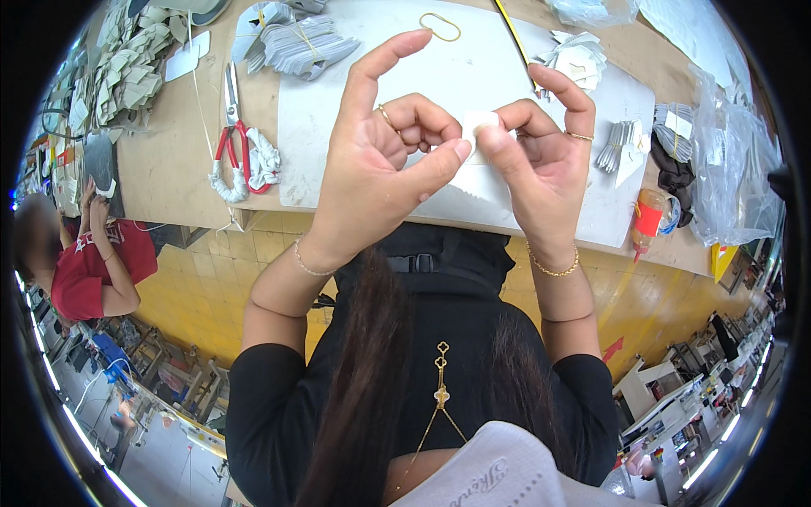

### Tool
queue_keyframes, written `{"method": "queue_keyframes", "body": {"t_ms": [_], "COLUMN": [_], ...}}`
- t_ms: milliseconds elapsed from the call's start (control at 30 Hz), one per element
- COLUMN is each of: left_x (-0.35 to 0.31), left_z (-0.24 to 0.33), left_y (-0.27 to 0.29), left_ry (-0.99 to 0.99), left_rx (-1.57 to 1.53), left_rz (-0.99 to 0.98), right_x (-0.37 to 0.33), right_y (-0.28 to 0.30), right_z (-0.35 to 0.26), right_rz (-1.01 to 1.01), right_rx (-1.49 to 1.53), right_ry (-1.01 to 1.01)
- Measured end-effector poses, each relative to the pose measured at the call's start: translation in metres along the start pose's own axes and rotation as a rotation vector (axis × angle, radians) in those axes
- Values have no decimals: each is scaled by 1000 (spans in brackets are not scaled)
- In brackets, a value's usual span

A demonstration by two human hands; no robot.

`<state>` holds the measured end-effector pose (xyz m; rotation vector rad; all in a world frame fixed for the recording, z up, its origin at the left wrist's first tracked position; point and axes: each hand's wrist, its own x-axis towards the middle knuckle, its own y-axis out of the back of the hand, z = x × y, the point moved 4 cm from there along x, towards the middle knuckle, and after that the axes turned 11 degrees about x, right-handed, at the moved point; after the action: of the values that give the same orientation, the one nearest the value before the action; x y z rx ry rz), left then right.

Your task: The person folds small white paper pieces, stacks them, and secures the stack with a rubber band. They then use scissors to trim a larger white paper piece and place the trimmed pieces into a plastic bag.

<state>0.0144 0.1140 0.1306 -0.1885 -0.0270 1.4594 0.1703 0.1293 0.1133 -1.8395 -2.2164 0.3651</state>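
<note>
Pinching a small white piece (pixel 478 127) between both hands, held up over the white work mat (pixel 338 144), not resting on it. Left hand (pixel 380 160): thumb tip pressed on the piece's edge, index raised straight, other fingers curled. Right hand (pixel 541 148): thumb and curled fingers closed on the piece from the other side, index hooked over the top. Both grips are fingertip-only, so contact area is small.

Risks, imo:
- Piece slips out if either thumb eases off; it would drop onto the mat or past the table edge to the floor, hard to spot white on white.
- Most of the piece is hidden behind the fingers, can't tell its shape or which way it faces, so misalignment is likely to go unseen.
- Another pale sheet (pixel 473 182) hangs just below the hands, may snag.
- Red-handled scissors (pixel 234 139) lie well to the left, blades pointing away; reaching w/o looking could mean a nick.
- Loose stacks of grey cut pieces (pixel 300 46) near the mat's far edge could get knocked.
</note>
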Motion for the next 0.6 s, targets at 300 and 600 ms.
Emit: {"method": "queue_keyframes", "body": {"t_ms": [300, 600], "left_x": [1, -6], "left_z": [-8, -6], "left_y": [2, -2], "left_ry": [146, 116], "left_rx": [-128, -103], "left_rz": [-22, -3], "right_x": [5, -29], "right_y": [31, 6], "right_z": [-7, -36], "right_rz": [52, -349], "right_rx": [351, -803], "right_ry": [335, 659]}}
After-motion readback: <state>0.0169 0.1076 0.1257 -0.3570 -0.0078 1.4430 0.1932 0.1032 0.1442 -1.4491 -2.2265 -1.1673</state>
